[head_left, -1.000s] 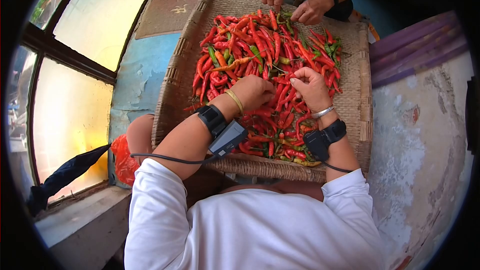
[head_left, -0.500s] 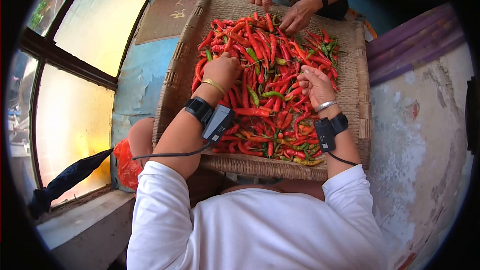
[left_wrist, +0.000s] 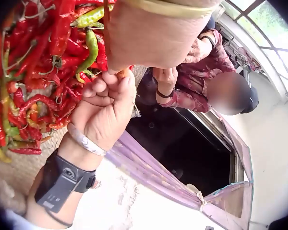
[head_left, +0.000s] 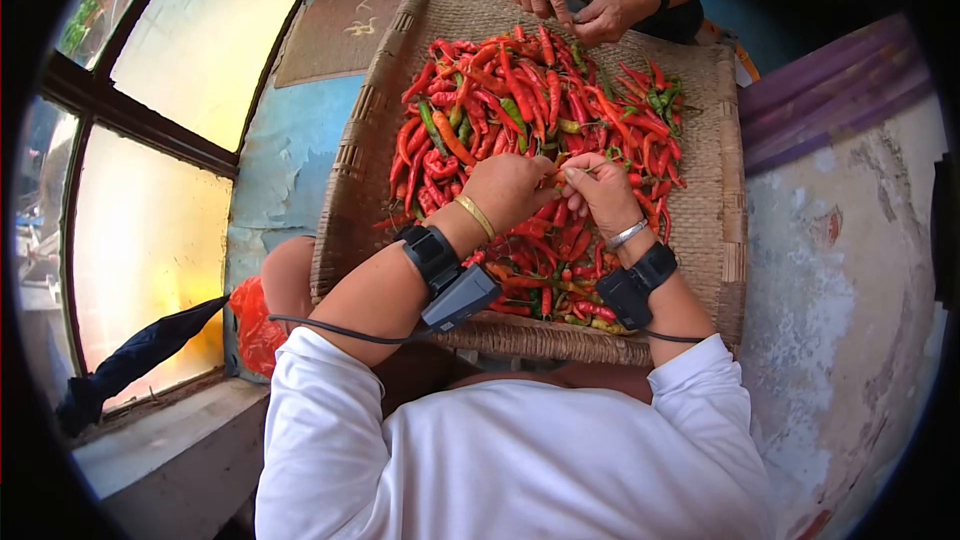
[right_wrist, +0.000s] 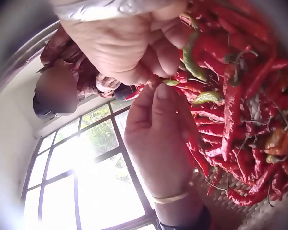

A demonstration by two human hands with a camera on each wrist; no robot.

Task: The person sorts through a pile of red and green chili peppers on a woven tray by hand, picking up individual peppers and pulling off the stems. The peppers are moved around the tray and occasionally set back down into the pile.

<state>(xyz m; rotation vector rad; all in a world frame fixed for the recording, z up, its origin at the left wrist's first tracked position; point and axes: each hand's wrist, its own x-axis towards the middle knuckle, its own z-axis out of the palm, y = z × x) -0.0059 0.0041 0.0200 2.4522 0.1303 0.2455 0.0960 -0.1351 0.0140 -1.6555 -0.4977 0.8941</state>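
Note:
Both hands meet over the heap of red and green chilies (head_left: 590, 105) in the head view. My left hand (head_left: 508, 188) pinches a small orange-red chili (left_wrist: 123, 74), mostly hidden by the fingers. Thumb and forefinger of my right hand (head_left: 606, 198) pinch at the same chili, close against the left fingertips. In the right wrist view the left hand (right_wrist: 158, 129) has thumb and forefinger pressed together, palm side partly hidden. From the left wrist, the right hand (left_wrist: 103, 108) shows its other fingers curled. Which end each hand holds is unclear.
A shallow woven tray (head_left: 722, 190) holds the chilies. Across it, another person's hands (head_left: 610, 16) meet at the far edge. Windows (head_left: 150, 230) and a red plastic bag (head_left: 257, 328) are at left; a purple cloth (head_left: 840, 95) and wall (head_left: 840, 260) at right.
My left hand has moved from the heap's upper left down and right to my right hand, which has shifted slightly left and down. The other person's hands have drawn together.

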